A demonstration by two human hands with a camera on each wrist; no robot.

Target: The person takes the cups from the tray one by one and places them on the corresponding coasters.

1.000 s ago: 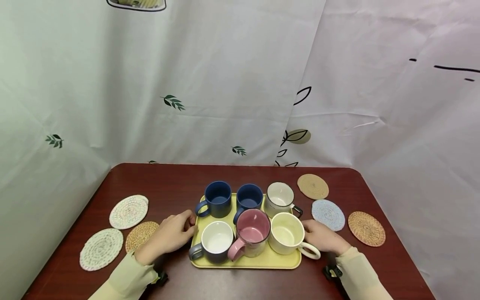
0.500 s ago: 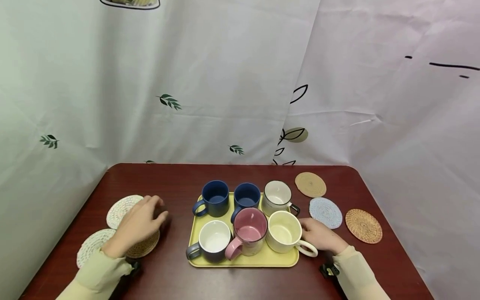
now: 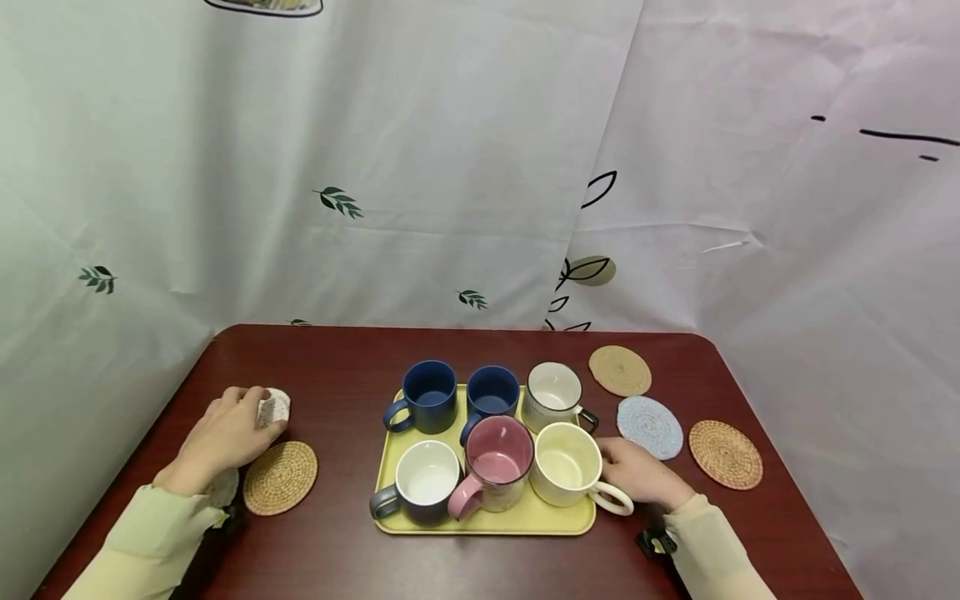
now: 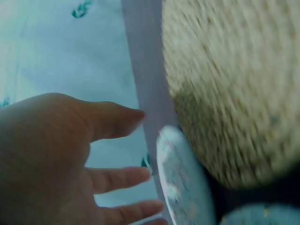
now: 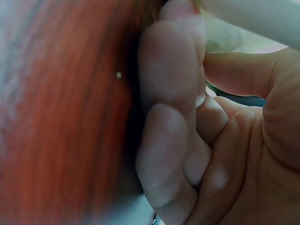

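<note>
My left hand (image 3: 219, 435) hovers at the table's left side, over a white speckled coaster (image 3: 277, 406), with fingers apart and nothing held. In the left wrist view the hand (image 4: 51, 159) is spread beside that coaster (image 4: 180, 176); a woven tan coaster (image 4: 239, 89) fills the right. My right hand (image 3: 643, 475) grips the right edge of the yellow tray (image 3: 525, 522), partly hidden behind a cream mug (image 3: 566, 467). The right wrist view shows its curled fingers (image 5: 164, 79) close to the tabletop.
Around the cream mug, the tray bears a pink mug (image 3: 498, 462), a grey mug (image 3: 427, 483), two blue mugs and a black-rimmed white mug (image 3: 553, 392). Right of it lie a blue coaster (image 3: 650, 427) and two tan ones. A tan coaster (image 3: 281, 477) lies left.
My left hand has let go of the tray's left side and moved left, past the tan coaster to the white ones. The right hand has stayed at the tray.
</note>
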